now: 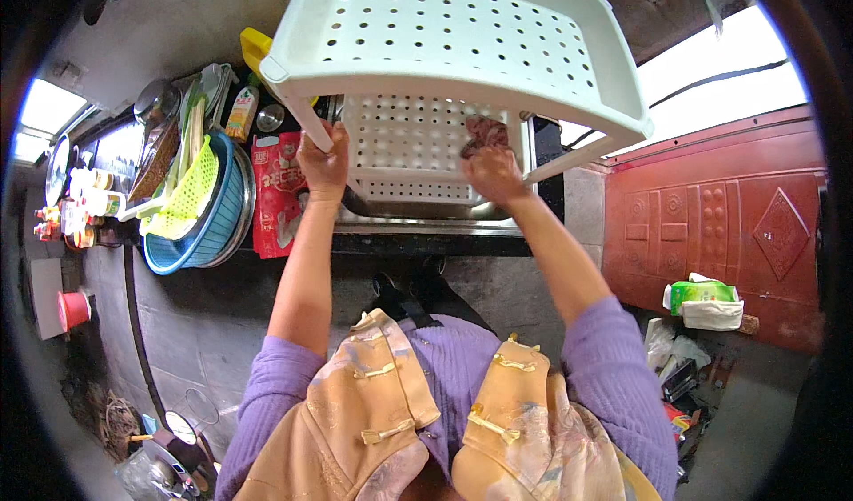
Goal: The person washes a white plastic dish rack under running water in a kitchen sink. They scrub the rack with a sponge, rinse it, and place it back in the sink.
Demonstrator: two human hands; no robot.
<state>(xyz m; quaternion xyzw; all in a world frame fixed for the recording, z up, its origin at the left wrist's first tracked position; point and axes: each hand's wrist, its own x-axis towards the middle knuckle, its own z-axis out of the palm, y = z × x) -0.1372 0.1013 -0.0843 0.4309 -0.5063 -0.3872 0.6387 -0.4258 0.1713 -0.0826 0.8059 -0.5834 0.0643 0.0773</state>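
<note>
A white plastic tiered storage rack with perforated shelves stands upright in front of me, its lower part inside a stainless steel sink. My left hand is closed around the rack's near left post, below the top shelf. In my right hand is a crumpled dark red cloth, pressed at the right side of the middle shelf. The top shelf juts towards me above both hands. Parts of the lowest shelf are hidden behind the middle one.
Left of the sink lie a red printed bag, a bottle, and a blue basin holding a yellow-green colander. A red panelled door is at the right, with a green-and-white tissue pack near it.
</note>
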